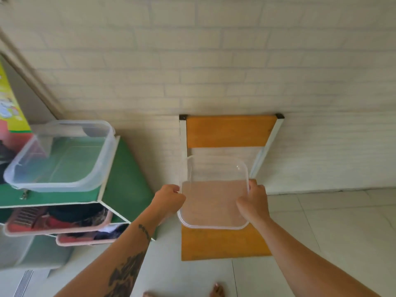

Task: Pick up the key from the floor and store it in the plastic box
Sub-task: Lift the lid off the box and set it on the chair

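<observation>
While both hands, left [169,198] and right [254,202], clamp the light, slick, springy plastic box [214,196] by its side rims above the chair [230,130], no key visible anywhere.

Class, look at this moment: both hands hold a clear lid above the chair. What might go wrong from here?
1. The lid, pinched only at its side edges by the left hand and right hand, might slip onto the chair.
2. The plastic box overhangs the green shelf and may tip when touched.
</observation>
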`<state>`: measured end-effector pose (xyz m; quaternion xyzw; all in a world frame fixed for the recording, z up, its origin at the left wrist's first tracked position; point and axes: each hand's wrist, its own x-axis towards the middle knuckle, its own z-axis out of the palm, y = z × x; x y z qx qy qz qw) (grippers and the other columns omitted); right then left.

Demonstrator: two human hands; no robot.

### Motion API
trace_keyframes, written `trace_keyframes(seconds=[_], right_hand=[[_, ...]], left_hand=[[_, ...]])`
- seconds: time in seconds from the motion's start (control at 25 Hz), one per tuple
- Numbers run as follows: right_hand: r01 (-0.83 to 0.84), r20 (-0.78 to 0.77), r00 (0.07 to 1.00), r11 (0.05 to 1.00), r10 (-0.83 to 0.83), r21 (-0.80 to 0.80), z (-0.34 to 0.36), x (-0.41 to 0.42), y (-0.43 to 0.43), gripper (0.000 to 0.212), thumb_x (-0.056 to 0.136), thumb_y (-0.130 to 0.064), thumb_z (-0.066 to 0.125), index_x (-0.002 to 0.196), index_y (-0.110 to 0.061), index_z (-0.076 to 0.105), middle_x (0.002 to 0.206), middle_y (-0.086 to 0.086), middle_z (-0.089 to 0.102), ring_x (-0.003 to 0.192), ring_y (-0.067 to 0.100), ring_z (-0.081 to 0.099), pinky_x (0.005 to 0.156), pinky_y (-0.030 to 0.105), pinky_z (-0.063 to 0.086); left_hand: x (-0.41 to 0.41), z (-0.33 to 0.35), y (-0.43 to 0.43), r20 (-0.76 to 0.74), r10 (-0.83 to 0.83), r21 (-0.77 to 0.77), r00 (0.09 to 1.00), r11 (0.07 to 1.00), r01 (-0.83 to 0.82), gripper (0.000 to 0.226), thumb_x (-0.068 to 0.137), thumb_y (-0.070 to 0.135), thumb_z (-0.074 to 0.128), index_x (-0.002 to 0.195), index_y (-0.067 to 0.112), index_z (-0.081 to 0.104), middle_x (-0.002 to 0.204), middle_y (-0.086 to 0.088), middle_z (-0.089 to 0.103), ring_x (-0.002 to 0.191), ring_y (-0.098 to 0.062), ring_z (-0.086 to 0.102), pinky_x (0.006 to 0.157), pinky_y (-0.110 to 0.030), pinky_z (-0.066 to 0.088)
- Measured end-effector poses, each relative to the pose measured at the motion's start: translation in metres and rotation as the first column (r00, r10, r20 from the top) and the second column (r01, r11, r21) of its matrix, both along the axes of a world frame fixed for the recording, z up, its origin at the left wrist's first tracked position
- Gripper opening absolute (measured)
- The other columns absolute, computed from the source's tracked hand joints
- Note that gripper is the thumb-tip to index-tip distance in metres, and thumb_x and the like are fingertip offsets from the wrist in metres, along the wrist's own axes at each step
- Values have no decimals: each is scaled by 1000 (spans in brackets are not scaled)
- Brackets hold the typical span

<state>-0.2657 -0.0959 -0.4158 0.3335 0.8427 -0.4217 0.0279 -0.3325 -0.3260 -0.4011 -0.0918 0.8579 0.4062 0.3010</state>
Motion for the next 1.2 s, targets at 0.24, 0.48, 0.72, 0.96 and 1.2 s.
trace_keyframes(seconds=[0.24,0.48,0.72,0.96,1.2], right_hand=[[89,214,975,988,-61,-125,-123,-5,37,49,61,-11,49,106,-25,63,107,4,63,84,20,65,59,32,54],[144,265,960,968,-86,-207,-210,-19,49,50,78,-1,59,121,-26,59,107,0,65,87,12,59,57,23,46],[4,295,954,984,50,-180,-235,-35,52,53,76,2,55,121,-26,52,107,-1,60,86,12,60,69,33,58],[-118,239,960,983,149,-141,-172,-39,41,63,85,2,55,141,-25,45,106,-7,50,84,13,62,63,27,55],[-283,100,949,947,299,-153,-67,-40,18,58,88,-10,57,143,-24,47,143,-1,50,123,16,52,79,17,45]], left_hand=[[-15,-116,47,257,14,63,966,998,-31,33,82,5,55,113,9,65,112,-8,70,100,-27,67,90,-43,58],[-27,-232,70,344,32,34,938,998,-46,29,83,10,56,111,16,63,105,-5,66,101,-30,65,90,-48,58],[-29,-264,72,334,25,-4,942,1000,-25,44,86,11,51,130,13,56,108,-2,62,88,-22,62,85,-42,59],[-37,-203,63,260,43,24,965,998,-51,48,86,14,52,133,18,54,109,-7,66,93,-23,64,90,-45,57],[-42,-76,37,126,90,123,988,987,-105,28,89,7,52,114,12,65,101,-13,71,87,-23,67,89,-44,55]])
